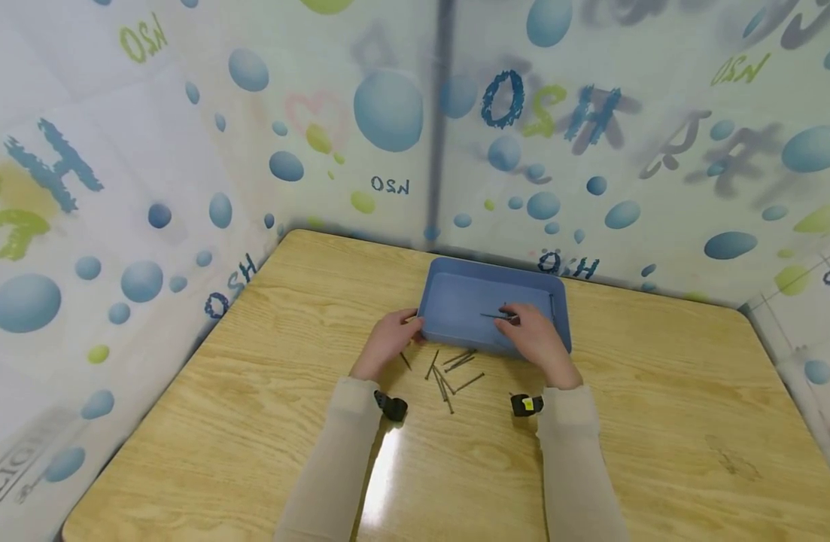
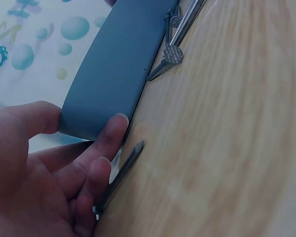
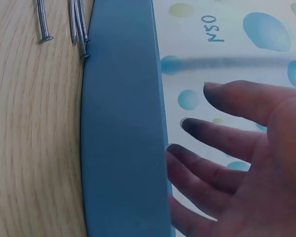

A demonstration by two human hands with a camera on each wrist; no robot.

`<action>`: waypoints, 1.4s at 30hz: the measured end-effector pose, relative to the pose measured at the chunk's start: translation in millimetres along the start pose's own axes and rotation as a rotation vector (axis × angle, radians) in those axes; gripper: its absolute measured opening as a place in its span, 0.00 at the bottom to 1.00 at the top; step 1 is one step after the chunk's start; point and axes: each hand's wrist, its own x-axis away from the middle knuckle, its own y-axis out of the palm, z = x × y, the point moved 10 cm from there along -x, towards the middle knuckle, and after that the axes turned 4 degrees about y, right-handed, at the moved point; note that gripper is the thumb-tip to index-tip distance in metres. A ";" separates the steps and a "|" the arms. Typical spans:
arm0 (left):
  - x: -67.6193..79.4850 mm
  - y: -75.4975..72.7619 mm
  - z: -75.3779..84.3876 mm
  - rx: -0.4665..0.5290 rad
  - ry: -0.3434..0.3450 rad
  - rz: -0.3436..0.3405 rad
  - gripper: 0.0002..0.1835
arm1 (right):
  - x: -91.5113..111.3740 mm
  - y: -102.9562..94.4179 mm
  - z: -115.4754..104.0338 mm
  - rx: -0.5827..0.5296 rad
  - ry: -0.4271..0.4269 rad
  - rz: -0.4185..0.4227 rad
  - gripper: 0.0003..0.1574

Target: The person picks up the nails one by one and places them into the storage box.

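Note:
A shallow blue tray (image 1: 482, 290) lies on the wooden table. My left hand (image 1: 390, 339) grips its near left corner, the thumb at the rim and the other fingers low along the outer wall. Over the tray's right half is my right hand (image 1: 535, 335); in the right wrist view its thumb and fingers are spread, with nothing visible between them. Under those fingertips, in the head view, a dark nail (image 1: 492, 315) shows inside the tray. Another nail (image 1: 551, 305) lies along the right wall. A single nail (image 2: 121, 177) is on the table beside my left fingers.
Several loose nails (image 1: 445, 380) lie scattered on the table (image 1: 252, 421) in front of the tray, between my forearms. Behind and beside the table hang pale curtains (image 1: 333, 150) printed with blue and green drops. Each wrist wears a dark strap with a small camera.

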 end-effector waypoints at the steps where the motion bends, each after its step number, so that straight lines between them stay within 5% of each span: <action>1: -0.2 0.0 0.1 -0.001 0.000 0.000 0.24 | 0.3 -0.6 -2.1 0.003 -0.014 0.007 0.28; 25: -0.9 -1.0 -1.9 -0.001 -0.011 -0.007 0.23 | 16.4 0.2 -38.2 0.000 -0.231 -0.001 0.22; 42: -1.0 0.5 -0.6 -0.015 -0.011 -0.018 0.24 | 25.2 34.0 -59.8 0.029 -0.267 -0.213 0.24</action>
